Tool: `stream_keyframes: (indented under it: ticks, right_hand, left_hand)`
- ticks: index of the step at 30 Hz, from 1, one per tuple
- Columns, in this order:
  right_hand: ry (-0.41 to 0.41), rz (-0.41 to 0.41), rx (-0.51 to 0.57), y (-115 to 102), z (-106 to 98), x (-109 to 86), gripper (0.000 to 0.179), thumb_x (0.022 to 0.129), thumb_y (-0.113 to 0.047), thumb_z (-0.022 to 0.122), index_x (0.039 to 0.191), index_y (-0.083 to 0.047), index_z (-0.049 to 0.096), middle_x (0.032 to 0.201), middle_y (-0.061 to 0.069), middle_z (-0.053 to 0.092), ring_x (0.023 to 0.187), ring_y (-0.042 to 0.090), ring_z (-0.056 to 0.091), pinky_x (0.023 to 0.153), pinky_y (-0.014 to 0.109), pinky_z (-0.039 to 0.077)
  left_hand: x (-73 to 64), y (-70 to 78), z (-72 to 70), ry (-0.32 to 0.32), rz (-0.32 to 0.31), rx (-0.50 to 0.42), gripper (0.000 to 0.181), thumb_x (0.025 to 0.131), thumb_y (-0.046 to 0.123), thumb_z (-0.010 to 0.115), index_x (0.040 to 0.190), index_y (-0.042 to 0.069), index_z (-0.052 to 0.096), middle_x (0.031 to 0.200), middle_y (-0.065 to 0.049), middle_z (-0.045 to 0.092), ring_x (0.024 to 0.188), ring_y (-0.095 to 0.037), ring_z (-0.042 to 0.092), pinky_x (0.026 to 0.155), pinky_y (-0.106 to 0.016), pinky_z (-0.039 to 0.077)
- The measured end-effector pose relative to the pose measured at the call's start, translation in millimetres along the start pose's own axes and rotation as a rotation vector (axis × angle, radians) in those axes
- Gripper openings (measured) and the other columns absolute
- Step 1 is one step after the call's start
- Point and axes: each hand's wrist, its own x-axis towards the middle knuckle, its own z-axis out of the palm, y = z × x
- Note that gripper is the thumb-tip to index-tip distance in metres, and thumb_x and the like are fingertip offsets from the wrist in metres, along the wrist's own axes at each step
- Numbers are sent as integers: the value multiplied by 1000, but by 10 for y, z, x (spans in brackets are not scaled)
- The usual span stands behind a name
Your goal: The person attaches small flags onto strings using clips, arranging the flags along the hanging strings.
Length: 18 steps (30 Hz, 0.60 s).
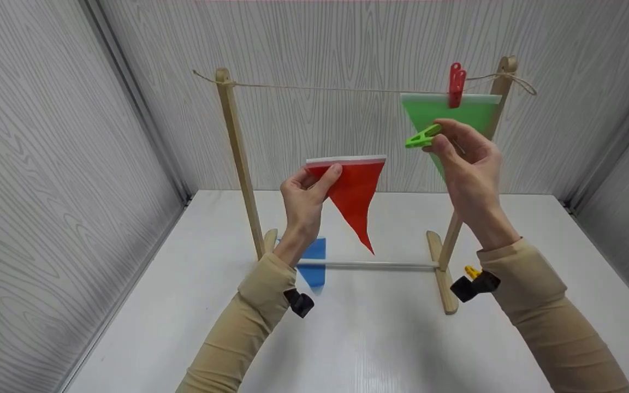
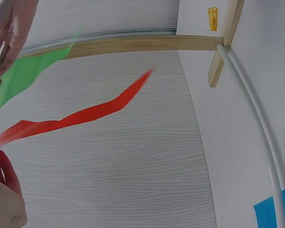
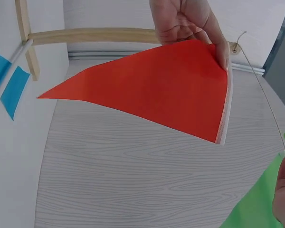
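My left hand pinches a red triangular pennant near the left end of its white top edge, and the point hangs down. To the right, my right hand holds a green clothespin between thumb and fingers, its tip facing left. Behind that hand, a green pennant hangs from a string, clipped by a red clothespin. The right wrist view shows the red pennant spread broadside below the string's level.
Wooden posts joined by a white rod carry the string. A blue pennant lies by the rod at the left, partly behind my left arm. A yellow clothespin lies on the white table near the right foot.
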Motion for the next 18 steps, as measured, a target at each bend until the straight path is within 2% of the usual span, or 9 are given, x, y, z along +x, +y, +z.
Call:
stream_keyframes:
  ticks: [6, 10, 18]
  right_hand:
    - [-30, -76, -71, -26, 127, 147, 22, 92, 3, 68, 114, 5, 70, 102, 9, 69, 89, 17, 67, 83, 23, 58]
    - [-43, -94, -97, -35, 177, 242, 23, 91, 1, 69, 114, 5, 70, 104, 10, 69, 86, 17, 67, 82, 23, 58]
    - [-90, -137, -225, -86, 267, 374, 26, 92, -5, 71, 117, 2, 70, 100, 8, 73, 77, 16, 70, 74, 23, 60]
  left_hand:
    - [96, 43, 72, -12, -7, -65, 26, 92, 10, 70, 116, 1, 66, 106, -13, 74, 96, -24, 73, 93, -42, 60]
    - [145, 51, 105, -24, -13, -104, 27, 93, 8, 69, 119, 1, 64, 110, -14, 74, 99, -25, 73, 94, -42, 60]
    - [247, 85, 136, -6, -23, -100, 30, 95, 11, 69, 123, 1, 64, 114, -16, 72, 103, -23, 72, 97, -39, 58]
